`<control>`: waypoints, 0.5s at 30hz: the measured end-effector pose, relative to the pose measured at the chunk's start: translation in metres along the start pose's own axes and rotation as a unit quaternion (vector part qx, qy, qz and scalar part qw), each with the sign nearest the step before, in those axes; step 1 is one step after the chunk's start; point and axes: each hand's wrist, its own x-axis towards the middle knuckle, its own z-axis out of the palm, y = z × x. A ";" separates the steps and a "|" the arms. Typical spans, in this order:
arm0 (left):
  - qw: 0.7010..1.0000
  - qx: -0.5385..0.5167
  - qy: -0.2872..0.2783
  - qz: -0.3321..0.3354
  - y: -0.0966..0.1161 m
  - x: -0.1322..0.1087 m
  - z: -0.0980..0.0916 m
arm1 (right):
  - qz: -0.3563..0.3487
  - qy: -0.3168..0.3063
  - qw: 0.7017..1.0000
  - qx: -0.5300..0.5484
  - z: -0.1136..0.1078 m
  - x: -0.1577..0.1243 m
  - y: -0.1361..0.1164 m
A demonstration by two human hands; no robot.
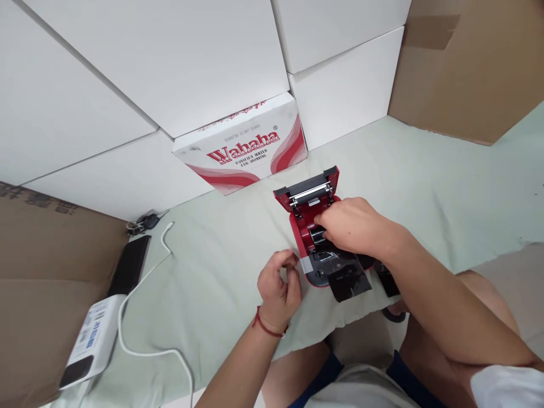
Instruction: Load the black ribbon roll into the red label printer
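Red printer [304, 232], lid [308, 190] open.
Right hand [355, 226] fingers curl inside its black bay, grip hidden; left hand [278, 286] fingers press together, perhaps pinching a pale strip [304, 265].

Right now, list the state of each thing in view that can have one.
red printer, lid open and tipped back.
right hand, fingers down in the printer's open bay; grip hidden.
left hand, fingers curled by the printer's front corner.
black film, loose, draped over the printer's front.
white cable, far end unplugged, lying on the cloth.
phone, flat, screen dark.
Wahaha box, closed.
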 end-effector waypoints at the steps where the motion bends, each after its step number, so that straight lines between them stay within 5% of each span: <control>1: 1.000 0.006 0.015 -0.021 -0.001 0.001 0.001 | -0.001 -0.009 1.000 -0.008 -0.002 0.000 -0.001; 5: 0.993 0.062 0.040 -0.092 -0.004 0.007 0.004 | -0.025 -0.006 0.999 -0.027 -0.006 0.001 -0.001; 11: 0.970 0.019 -0.040 -0.238 -0.007 0.014 0.006 | -0.037 0.034 0.999 -0.014 0.003 0.003 0.004; 15: 0.955 0.006 -0.049 -0.293 -0.010 0.015 0.005 | -0.059 0.079 0.994 0.051 -0.005 -0.023 0.011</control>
